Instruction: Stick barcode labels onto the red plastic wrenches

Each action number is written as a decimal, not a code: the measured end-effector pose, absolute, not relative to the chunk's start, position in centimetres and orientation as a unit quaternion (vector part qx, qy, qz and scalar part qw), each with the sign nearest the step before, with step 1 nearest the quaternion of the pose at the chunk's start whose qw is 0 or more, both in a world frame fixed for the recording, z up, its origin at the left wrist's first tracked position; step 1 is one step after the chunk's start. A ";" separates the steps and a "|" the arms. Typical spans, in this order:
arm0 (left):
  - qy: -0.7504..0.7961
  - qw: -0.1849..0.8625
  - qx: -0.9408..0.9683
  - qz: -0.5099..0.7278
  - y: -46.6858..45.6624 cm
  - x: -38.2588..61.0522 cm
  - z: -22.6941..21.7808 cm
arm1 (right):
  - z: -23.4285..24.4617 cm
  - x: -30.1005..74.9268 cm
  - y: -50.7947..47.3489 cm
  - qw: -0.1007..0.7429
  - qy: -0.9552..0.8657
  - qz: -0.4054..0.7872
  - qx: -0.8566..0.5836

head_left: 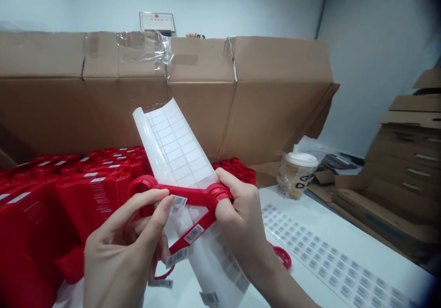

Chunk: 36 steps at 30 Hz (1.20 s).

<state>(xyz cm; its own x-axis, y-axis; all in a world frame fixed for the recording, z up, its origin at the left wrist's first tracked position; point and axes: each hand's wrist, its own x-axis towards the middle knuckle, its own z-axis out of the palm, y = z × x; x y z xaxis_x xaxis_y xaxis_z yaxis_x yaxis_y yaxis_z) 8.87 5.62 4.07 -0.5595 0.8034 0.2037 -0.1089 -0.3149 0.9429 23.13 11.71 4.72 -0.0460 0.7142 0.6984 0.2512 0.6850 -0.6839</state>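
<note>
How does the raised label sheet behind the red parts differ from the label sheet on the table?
Pose: the raised label sheet tilts up and curls at one edge; the table label sheet lies flat on the white table.
Print: the raised label sheet's upper part shows blank rectangles; the table label sheet shows rows of dark printed marks.
Shared: both are laid out in grids.

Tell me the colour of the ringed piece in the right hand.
The ringed piece is red, seen best in the head view.
</note>
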 end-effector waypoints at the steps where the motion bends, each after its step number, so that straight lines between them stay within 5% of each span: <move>1: 0.496 0.306 0.345 0.736 5.6 8.9 4.0 | 4.7 23.1 11.7 0.599 -0.696 0.196 -0.345; 16: 0.472 0.363 0.348 0.724 5.6 8.3 4.1 | 5.2 23.3 11.6 0.586 -0.678 0.242 -0.372; 26: 0.411 0.354 0.425 0.724 6.5 7.1 4.5 | 5.8 23.5 12.2 0.488 -0.661 0.434 -0.369; 32: 0.379 0.455 0.389 0.706 6.1 6.0 5.9 | 6.2 23.9 12.4 0.447 -0.674 0.498 -0.311; 36: 0.387 0.509 0.321 0.698 5.1 6.4 7.1 | 5.9 24.0 12.3 0.478 -0.685 0.423 -0.351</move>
